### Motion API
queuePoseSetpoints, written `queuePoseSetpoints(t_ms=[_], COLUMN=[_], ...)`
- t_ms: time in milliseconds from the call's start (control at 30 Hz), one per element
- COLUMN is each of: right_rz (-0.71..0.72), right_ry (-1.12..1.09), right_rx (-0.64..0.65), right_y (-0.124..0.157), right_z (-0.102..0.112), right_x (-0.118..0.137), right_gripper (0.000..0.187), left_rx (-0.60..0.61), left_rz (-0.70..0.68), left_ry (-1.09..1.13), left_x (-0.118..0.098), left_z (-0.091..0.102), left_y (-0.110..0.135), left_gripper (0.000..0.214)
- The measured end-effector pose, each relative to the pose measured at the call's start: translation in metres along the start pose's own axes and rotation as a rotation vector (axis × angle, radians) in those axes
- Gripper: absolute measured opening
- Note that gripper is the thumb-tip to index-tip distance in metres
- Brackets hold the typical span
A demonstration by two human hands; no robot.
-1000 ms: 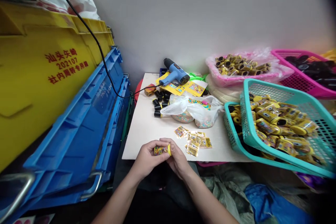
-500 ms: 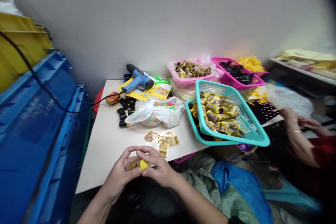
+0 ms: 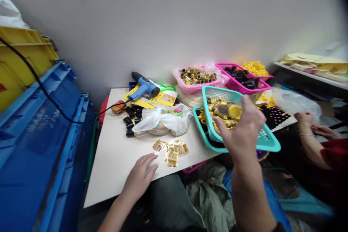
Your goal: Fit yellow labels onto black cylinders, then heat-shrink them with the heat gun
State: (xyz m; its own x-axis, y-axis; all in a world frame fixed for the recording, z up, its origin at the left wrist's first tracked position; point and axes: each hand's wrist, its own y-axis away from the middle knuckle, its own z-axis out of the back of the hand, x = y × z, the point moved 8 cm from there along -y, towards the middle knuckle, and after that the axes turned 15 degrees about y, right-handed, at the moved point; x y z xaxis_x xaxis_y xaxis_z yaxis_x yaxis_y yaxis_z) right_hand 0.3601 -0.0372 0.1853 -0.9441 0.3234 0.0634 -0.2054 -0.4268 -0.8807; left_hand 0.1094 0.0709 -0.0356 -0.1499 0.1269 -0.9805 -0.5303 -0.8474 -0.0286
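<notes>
My right hand (image 3: pixel 243 130) is over the front turquoise basket (image 3: pixel 268 141), blurred by motion, with thumb and fingers spread. Just beyond its fingertips is a small yellow-capped bottle (image 3: pixel 234 111), apparently loose above a heap of similar yellow bottles (image 3: pixel 217 102). My left hand (image 3: pixel 141 174) rests at the table's front edge, fingers loosely stretched and nothing visible in them. Closest to it lie several shiny gold printed film labels (image 3: pixel 172 158) on the white table (image 3: pixel 114 166).
A blue heat gun (image 3: pixel 144 86) lies on yellow cards. Near it are black caps (image 3: pixel 131 134) and a plastic bag of coloured beads (image 3: pixel 152 125). Pink baskets (image 3: pixel 230 66) stand behind. Blue crates (image 3: pixel 35 127) line the left. A co-worker's hands (image 3: pixel 304 119) are at right.
My hands have parted. The right one has swung right to the turquoise basket with the yellow bottle that was between both hands; the left has come down onto the table near the labels.
</notes>
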Motion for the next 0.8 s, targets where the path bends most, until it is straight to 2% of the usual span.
queuePoseSetpoints(t_ms=[33, 100, 133, 200, 267, 367, 500, 600, 733, 800], right_rz=[-0.070, -0.108, -0.059, 0.054, 0.106, 0.107, 0.109, 0.123, 0.134, 0.143], right_ry=[0.045, -0.048, -0.130, -0.183, -0.164, -0.087, -0.041, -0.031, -0.018, -0.017], right_rx=[0.021, 0.236, 0.446, 0.678, 0.820, 0.950, 1.028, 1.048, 1.065, 1.079], right_y=[-0.001, 0.017, 0.036, 0.079, 0.120, 0.157, 0.170, 0.171, 0.176, 0.176], right_z=[-0.008, -0.046, -0.074, -0.118, -0.153, -0.191, -0.209, -0.211, -0.208, -0.208], right_x=[-0.009, -0.002, 0.017, 0.060, 0.095, 0.117, 0.111, 0.104, 0.105, 0.111], right_gripper=[0.078, 0.060, 0.047, 0.030, 0.023, 0.029, 0.029, 0.028, 0.031, 0.034], left_rx=[-0.003, 0.005, 0.013, 0.033, 0.043, 0.034, 0.024, -0.046, -0.192, -0.182], left_rz=[-0.071, -0.186, -0.218, -0.250, -0.275, -0.330, -0.393, -0.398, -0.368, -0.399], left_ry=[-0.158, -0.401, -0.484, -0.591, -0.656, -0.709, -0.673, -0.520, -0.369, -0.385], left_x=[0.004, 0.014, 0.020, 0.030, 0.037, 0.041, 0.039, 0.034, 0.034, 0.038], left_z=[-0.003, -0.015, -0.021, -0.031, -0.035, -0.034, -0.027, -0.016, 0.005, 0.006], left_y=[-0.002, -0.003, -0.003, -0.004, -0.003, 0.001, 0.005, -0.001, -0.015, -0.020], left_gripper=[0.031, 0.036, 0.040, 0.046, 0.045, 0.043, 0.037, 0.031, 0.033, 0.036])
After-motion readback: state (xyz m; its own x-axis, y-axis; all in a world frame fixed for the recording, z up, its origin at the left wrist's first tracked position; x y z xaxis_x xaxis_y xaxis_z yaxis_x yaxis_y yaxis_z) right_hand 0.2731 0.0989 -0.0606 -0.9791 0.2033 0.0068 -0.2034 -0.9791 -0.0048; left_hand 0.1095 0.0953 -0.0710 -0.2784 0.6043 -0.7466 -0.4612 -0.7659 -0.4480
